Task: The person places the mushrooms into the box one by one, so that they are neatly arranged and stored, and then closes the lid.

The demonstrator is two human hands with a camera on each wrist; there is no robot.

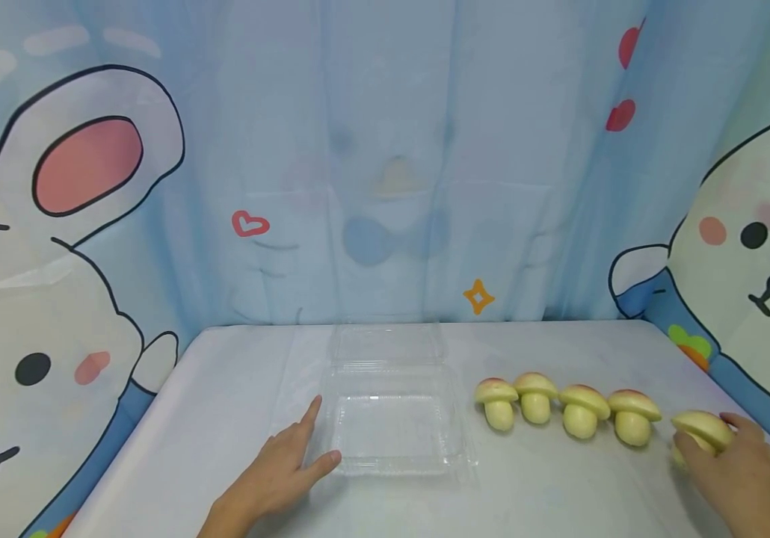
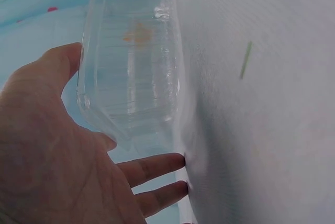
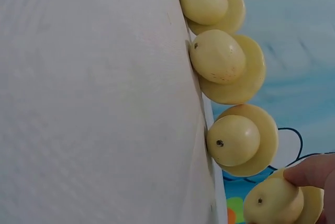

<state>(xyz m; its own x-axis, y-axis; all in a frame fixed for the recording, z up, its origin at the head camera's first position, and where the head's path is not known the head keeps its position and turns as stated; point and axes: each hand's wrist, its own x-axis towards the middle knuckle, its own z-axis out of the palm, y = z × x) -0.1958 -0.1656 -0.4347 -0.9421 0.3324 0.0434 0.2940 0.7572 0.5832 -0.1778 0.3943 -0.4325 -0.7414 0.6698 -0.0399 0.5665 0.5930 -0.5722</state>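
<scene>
Toy mushrooms (image 1: 584, 407): five, smooth, dome-capped

Four in a row at three o'clock of one clear plastic clamshell (image 1: 392, 426); fifth, farther out, pinched by right hand (image 1: 744, 472). Left hand (image 1: 279, 465) at clamshell's eight o'clock, fingers spread.

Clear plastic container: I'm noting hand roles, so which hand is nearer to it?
Left. The left hand is at the left side of the container; the right hand is farther off to its right, past four mushrooms, gripping a fifth mushroom.

Pale-yellow mushrooms (image 1: 581, 423), white tablecloth (image 1: 560, 493), blue cartoon-print curtain (image 1: 385, 97)
</scene>
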